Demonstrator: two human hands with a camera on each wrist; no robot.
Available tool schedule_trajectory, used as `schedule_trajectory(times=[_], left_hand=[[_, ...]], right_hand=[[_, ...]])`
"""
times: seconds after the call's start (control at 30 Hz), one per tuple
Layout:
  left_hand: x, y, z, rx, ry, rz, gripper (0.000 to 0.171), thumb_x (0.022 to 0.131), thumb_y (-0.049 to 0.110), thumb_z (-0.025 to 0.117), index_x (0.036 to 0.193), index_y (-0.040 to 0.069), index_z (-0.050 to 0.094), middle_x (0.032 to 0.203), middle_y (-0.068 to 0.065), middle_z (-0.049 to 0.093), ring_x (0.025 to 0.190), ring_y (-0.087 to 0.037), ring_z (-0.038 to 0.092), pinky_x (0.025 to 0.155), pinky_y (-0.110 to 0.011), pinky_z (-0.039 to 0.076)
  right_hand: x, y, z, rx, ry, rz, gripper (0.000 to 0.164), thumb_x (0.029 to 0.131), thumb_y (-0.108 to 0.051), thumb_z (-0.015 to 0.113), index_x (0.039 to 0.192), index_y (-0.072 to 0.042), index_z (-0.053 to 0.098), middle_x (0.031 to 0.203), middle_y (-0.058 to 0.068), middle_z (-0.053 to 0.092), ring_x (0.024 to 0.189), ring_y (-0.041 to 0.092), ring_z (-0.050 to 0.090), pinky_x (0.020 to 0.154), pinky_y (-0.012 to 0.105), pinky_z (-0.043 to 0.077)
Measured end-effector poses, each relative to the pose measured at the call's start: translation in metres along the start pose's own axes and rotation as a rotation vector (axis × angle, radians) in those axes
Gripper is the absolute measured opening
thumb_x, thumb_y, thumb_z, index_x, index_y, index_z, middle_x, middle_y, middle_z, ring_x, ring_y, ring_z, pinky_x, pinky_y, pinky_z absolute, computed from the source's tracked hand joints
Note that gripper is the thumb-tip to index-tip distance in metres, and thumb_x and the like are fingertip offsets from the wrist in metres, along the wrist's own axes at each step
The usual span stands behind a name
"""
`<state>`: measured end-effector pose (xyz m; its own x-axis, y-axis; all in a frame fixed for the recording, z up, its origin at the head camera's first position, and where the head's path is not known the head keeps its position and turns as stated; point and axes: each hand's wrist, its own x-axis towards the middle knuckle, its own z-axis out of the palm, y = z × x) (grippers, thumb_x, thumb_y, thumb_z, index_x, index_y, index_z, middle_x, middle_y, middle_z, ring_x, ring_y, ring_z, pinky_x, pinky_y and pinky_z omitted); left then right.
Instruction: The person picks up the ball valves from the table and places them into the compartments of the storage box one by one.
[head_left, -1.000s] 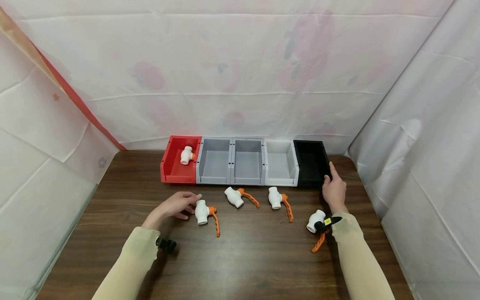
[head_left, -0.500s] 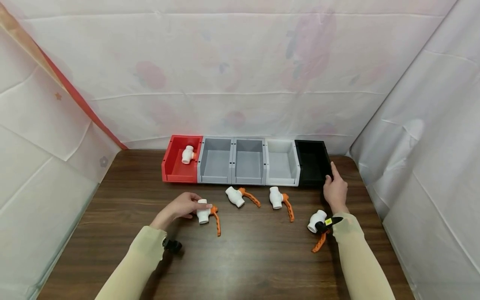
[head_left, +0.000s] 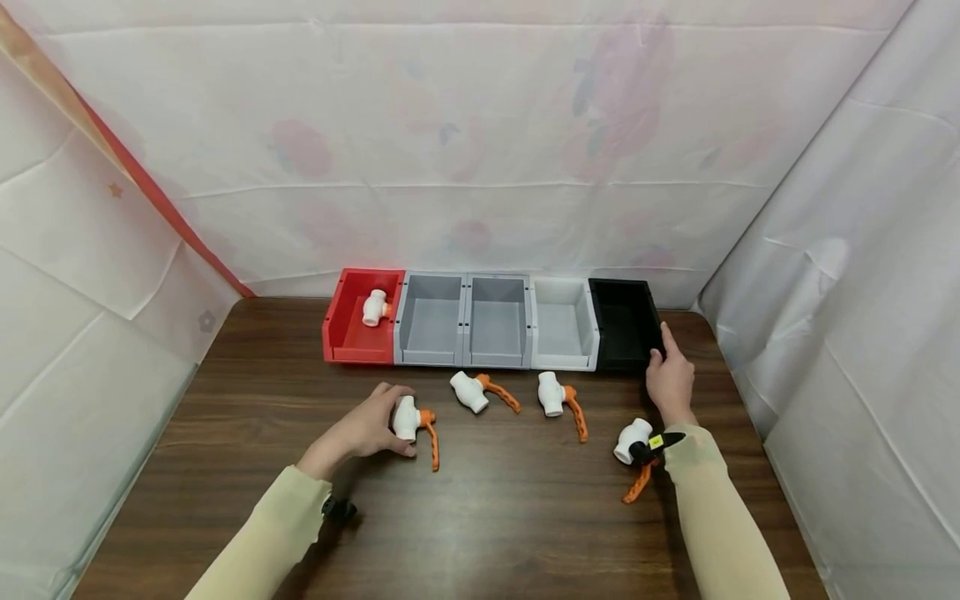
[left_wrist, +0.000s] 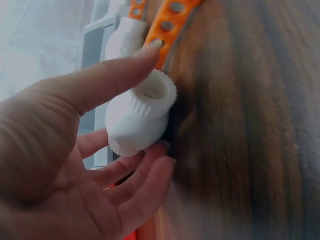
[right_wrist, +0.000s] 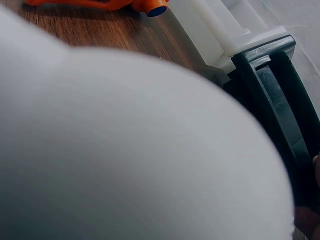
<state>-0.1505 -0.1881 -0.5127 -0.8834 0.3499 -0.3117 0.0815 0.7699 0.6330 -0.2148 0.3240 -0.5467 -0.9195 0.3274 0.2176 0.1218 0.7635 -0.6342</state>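
Note:
A white ball valve (head_left: pixel 406 419) with an orange handle lies on the table, left of centre. My left hand (head_left: pixel 367 427) spans its body, thumb at the near end and fingers curved round the far end. In the left wrist view the thumb crosses the ribbed end of the valve (left_wrist: pixel 137 122). My right hand (head_left: pixel 670 385) rests at the black bin (head_left: pixel 624 367), index finger straight along its right side, thumb at the front corner. Its other fingers are hidden. Another ball valve (head_left: pixel 632 442) lies beside the right wrist, partly covered by the strap camera.
A red bin (head_left: pixel 337 333) with one valve (head_left: pixel 373 308) inside, two grey bins (head_left: pixel 431 357) (head_left: pixel 498 357) and a white bin (head_left: pixel 564 362) stand in a row with the black one. Two more valves (head_left: pixel 470 392) (head_left: pixel 551 395) lie before the row. Curtains (head_left: pixel 480 150) hang behind.
My left hand has come in from the left, and its thumb has swung down to the valve's near end while the fingers went round the far end. The right hand stays put.

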Motion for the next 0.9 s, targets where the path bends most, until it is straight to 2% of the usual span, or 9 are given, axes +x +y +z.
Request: schedule_trajectory(times=[0.23,0.47,0.7,0.9], left_hand=[[0.0,-0.002,-0.001,0.075,0.058,0.048,0.079,0.067,0.02,0.094,0.134,0.007,0.053,0.12,-0.008,0.052,0.1,-0.024,0.053,0.084,-0.045,0.051],[-0.001,0.001,-0.006,0.104,0.111,0.109,0.074,0.065,0.02,0.093,0.129,0.006,0.057,0.115,-0.005,0.057,0.097,-0.021,0.055,0.084,-0.042,0.05],[-0.003,0.009,-0.018,0.089,0.12,0.123,0.073,0.067,0.019,0.092,0.129,0.007,0.055,0.114,-0.005,0.057,0.095,-0.022,0.056,0.081,-0.039,0.051],[-0.003,0.018,-0.033,0.082,0.13,0.142,0.075,0.068,0.023,0.092,0.13,0.005,0.054,0.115,-0.006,0.057,0.094,-0.023,0.056,0.076,-0.036,0.051]], right_hand=[[0.001,-0.003,-0.001,0.001,-0.007,0.005,0.057,0.105,-0.011,0.047,0.158,-0.023,0.031,0.117,0.034,0.062,0.061,0.039,0.047,0.081,0.059,0.045],[0.001,-0.003,0.001,0.005,0.012,0.0,0.057,0.104,-0.01,0.048,0.157,-0.023,0.033,0.122,0.033,0.061,0.064,0.041,0.051,0.081,0.061,0.045],[0.0,-0.001,0.002,0.005,0.036,-0.01,0.056,0.104,-0.01,0.049,0.157,-0.022,0.034,0.123,0.033,0.06,0.072,0.046,0.056,0.083,0.063,0.044],[-0.001,0.0,0.002,0.006,0.026,-0.009,0.057,0.104,-0.009,0.048,0.157,-0.022,0.033,0.122,0.033,0.06,0.067,0.043,0.054,0.083,0.062,0.045]])
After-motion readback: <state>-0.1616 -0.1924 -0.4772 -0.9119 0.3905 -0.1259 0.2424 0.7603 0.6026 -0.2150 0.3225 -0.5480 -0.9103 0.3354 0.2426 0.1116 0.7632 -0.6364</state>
